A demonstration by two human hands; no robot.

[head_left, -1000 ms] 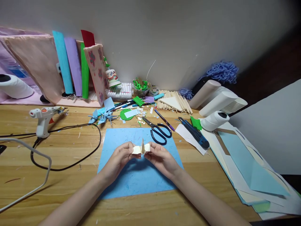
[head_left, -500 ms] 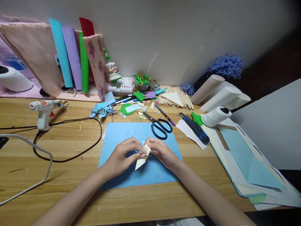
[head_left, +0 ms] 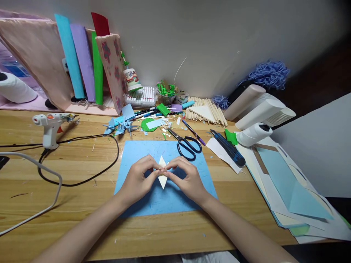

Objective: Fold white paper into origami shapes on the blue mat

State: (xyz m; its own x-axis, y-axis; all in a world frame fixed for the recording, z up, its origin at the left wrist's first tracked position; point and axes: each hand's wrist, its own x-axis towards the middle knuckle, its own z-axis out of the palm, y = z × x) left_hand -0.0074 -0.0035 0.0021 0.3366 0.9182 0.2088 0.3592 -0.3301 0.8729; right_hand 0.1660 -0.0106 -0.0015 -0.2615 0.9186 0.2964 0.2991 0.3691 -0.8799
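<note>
A small cream-coloured folded paper (head_left: pixel 163 182) is held over the blue sheet (head_left: pixel 137 204), its pointed ends facing away from me and toward me. My left hand (head_left: pixel 141 179) pinches its middle from the left, thumb and finger pressed together. From the right, my right hand (head_left: pixel 188 179) pinches the same spot, so the fingertips of both hands meet and cover the paper's centre. Just beyond my right hand, black-handled scissors (head_left: pixel 188 146) lie partly on the blue sheet.
A glue gun (head_left: pixel 51 129) with a looped black cord stands at left. Blue folded-paper pieces (head_left: pixel 122 126), paper scraps, a purple pen (head_left: pixel 194 133) and wooden sticks (head_left: pixel 219 113) lie behind. At right are a utility knife (head_left: pixel 229 148), a white thread spool (head_left: pixel 253 135) and stacked paper (head_left: pixel 282 179).
The folded paper has turned from slanted to lengthwise and shifted slightly left. My right hand has come round to pinch its middle, meeting my left fingertips.
</note>
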